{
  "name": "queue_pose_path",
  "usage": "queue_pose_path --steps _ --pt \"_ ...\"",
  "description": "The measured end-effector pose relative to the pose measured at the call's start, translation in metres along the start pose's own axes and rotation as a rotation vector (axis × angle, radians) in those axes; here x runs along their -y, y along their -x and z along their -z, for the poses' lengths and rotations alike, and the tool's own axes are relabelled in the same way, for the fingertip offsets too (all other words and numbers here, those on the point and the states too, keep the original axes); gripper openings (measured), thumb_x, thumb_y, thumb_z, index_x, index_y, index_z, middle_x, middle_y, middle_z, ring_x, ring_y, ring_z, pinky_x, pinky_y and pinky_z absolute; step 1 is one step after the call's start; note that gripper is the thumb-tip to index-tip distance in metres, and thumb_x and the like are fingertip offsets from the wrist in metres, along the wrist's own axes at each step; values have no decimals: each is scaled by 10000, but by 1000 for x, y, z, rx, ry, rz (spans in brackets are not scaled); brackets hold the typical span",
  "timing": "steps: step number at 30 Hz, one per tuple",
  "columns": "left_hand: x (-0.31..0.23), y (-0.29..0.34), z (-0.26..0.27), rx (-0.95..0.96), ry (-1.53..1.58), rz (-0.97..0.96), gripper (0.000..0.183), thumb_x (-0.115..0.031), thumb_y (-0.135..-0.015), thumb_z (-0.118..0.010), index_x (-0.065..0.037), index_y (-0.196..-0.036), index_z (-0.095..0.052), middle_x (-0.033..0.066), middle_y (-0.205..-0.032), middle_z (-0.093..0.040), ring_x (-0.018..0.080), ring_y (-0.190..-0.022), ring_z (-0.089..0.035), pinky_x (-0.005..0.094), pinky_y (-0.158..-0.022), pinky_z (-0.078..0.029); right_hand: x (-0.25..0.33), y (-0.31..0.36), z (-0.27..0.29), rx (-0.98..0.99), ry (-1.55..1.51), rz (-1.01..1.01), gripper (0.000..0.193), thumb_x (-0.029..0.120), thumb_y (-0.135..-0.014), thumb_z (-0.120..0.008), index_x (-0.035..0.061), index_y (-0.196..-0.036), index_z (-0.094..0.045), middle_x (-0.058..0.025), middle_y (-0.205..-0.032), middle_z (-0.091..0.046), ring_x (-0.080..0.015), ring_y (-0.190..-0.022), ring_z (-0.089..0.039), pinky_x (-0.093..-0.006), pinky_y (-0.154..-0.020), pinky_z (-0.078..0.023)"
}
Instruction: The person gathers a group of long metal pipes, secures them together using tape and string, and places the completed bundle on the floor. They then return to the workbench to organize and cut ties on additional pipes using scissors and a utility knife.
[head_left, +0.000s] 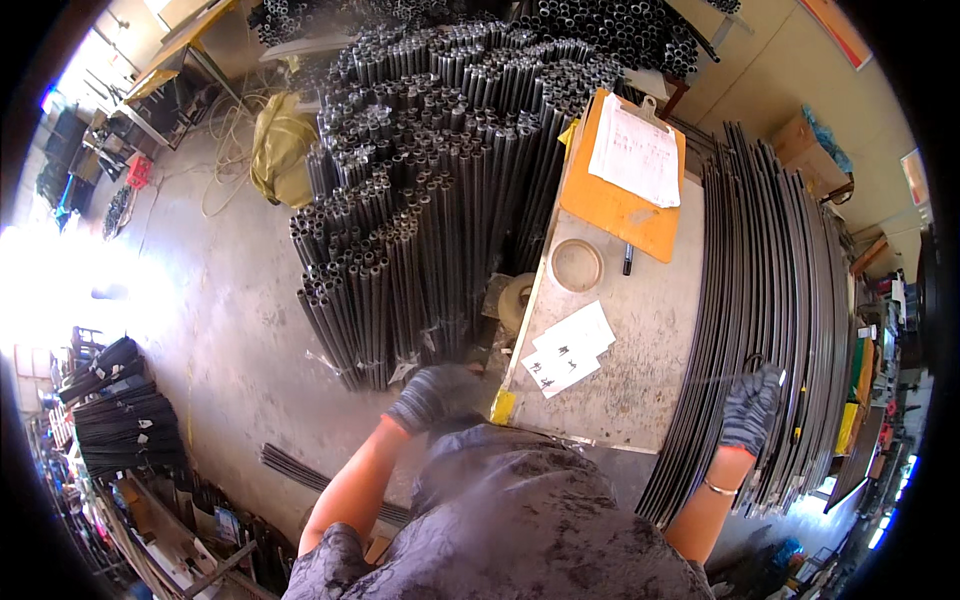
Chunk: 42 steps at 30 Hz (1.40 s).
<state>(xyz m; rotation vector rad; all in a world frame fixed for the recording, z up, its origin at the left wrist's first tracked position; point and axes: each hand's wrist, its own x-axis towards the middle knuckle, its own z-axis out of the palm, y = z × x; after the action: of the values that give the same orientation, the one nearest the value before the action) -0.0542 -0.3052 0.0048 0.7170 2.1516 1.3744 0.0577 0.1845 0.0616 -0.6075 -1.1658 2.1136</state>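
Note:
My right hand (752, 405), in a grey striped glove, is at the long dark metal rods (715, 290) lying side by side on the right. Its fingers are closed; a small dark loop shows at the fingertips, and what they hold I cannot make out. My left hand (435, 397), gloved the same way, is near the foot of the upright bundles of dark tubes (440, 250). Its fingers are smeared and partly hidden, so their grip is unclear. Between my hands stands a worn table (640, 390) with white cards (568, 350) on it.
An orange clipboard (635, 220) with papers, a black marker (628, 260) and a tape roll (577, 265) lie on the table. Another tape roll (515, 302) is beside its left edge. A yellowish sack (283, 150) stands left of the tubes. Thin rods (295, 468) lie on the floor.

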Motion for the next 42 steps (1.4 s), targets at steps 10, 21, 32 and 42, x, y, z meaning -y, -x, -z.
queue_pose_path --steps 10,21,32,42 --pt "43 10 36 -69 64 75 150 -104 -815 -655 -13 -933 -671 79 -744 -664 166 -676 -637 304 -616 -507 27 17 117 -551 1002 -132 316 149 -918 -557 49 -1217 -558 -56 -1052 -620 -148 -785 -561 -285 -696 -492" --pt "-79 -66 -35 360 -260 -325 210 -196 -815 -620 -47 -960 -640 145 -869 -639 320 -798 -619 372 -698 -497 -43 140 -163 842 1117 415 487 266 -850 -666 11 -1235 -513 -161 -1185 -574 -300 -1122 -545 -385 -976 -428" --pt "-58 -106 -59 492 630 351 259 -82 -806 -720 -28 -1049 -648 25 -797 -653 79 -631 -545 238 -527 -465 -71 140 -125 844 1414 470 313 228 -844 -593 35 -1090 -585 -159 -939 -649 -330 -770 -629 -418 -651 -494" --pt "-41 -160 -85 230 -924 -203 511 -346 -683 -727 -91 -1106 -596 151 -1176 -502 320 -1101 -473 441 -932 -390 -60 133 -80 406 1233 232 91 69 -804 -646 -3 -859 -635 -168 -837 -647 -333 -761 -627 -383 -691 -504"
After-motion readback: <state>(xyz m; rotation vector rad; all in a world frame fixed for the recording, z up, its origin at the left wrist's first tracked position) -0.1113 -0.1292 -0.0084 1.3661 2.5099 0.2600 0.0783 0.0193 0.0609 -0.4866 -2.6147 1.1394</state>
